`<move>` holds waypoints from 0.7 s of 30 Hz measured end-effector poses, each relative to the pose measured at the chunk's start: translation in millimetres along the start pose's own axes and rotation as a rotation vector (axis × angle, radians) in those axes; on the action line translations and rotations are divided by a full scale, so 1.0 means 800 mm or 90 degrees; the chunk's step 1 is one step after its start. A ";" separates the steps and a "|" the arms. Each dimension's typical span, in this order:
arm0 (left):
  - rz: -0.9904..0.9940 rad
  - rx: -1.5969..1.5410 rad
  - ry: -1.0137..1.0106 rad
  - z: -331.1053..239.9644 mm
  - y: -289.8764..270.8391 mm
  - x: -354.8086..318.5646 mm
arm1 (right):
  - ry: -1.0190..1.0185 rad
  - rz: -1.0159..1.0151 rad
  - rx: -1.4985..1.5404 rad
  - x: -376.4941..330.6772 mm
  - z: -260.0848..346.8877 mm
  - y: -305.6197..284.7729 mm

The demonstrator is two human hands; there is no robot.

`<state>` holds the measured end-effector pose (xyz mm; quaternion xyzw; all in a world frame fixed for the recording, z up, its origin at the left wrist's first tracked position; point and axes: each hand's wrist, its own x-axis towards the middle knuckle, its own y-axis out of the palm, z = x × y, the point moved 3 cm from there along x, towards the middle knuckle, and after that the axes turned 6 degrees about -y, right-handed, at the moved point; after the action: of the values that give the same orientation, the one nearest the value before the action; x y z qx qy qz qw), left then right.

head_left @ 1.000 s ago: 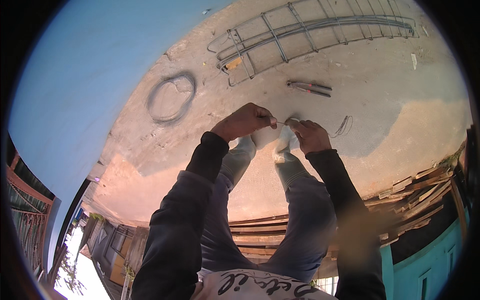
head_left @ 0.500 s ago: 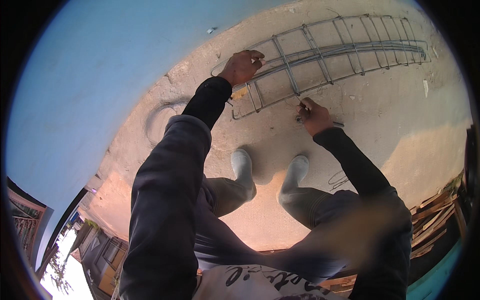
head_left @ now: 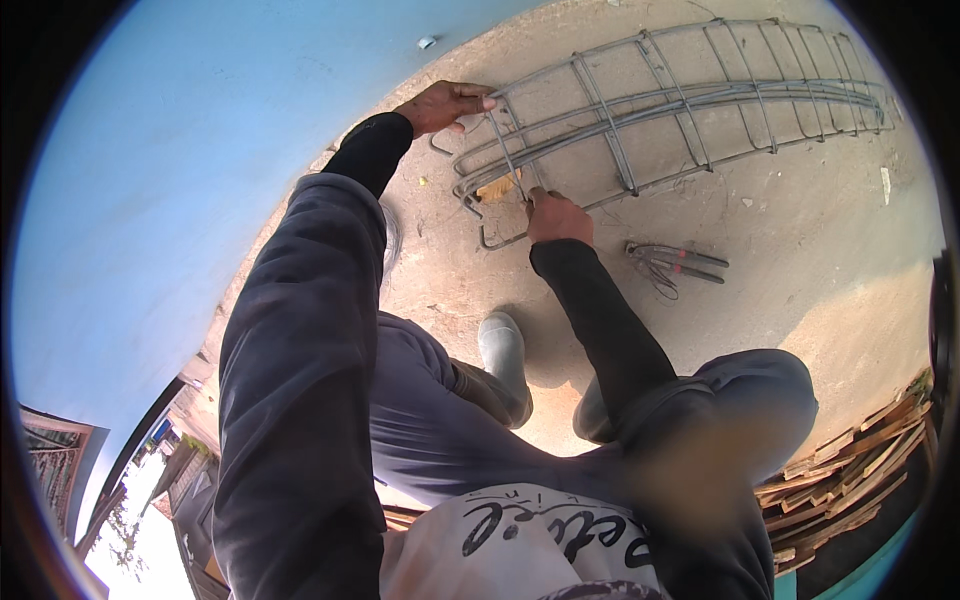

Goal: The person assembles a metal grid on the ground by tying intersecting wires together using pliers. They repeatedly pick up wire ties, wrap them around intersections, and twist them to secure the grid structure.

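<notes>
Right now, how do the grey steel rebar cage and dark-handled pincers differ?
The cage is long and ladder-like, the pincers far smaller. The cage is grey; the pincers have reddish handle marks. Left hand and right hand are on the cage, not the pincers. Both look metallic.

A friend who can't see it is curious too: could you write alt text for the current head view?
A person's left hand and right hand are at one end of a metal-bar cage lying on pale ground. Pincers lie nearby; a blue wall fills the left.
</notes>
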<state>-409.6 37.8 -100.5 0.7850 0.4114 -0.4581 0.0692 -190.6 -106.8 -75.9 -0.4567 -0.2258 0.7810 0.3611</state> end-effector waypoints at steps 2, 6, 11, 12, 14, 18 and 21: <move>-0.049 -0.018 0.000 0.008 0.003 -0.007 | -0.004 -0.004 -0.002 -0.010 -0.007 0.006; -0.082 0.020 0.072 0.010 0.008 -0.003 | -0.056 -0.052 -0.038 -0.026 -0.010 0.015; -0.106 0.073 0.099 -0.002 0.011 0.008 | 0.010 -0.053 -0.052 -0.019 -0.014 0.024; -0.120 0.080 0.100 -0.004 0.011 0.009 | 0.022 -0.066 -0.059 -0.019 -0.018 0.023; -0.146 0.093 0.099 -0.005 0.010 0.010 | 0.027 -0.070 -0.061 -0.015 -0.026 0.011; -0.191 0.116 0.110 -0.010 0.013 0.013 | 0.048 -0.080 -0.044 -0.012 -0.036 -0.009; -0.192 0.113 0.103 -0.013 0.015 0.014 | 0.045 -0.081 -0.060 -0.014 -0.038 -0.008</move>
<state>-392.0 41.4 -106.4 0.7518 0.4868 -0.4328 -0.1030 -157.7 -110.4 -80.0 -0.4854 -0.2778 0.7283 0.3961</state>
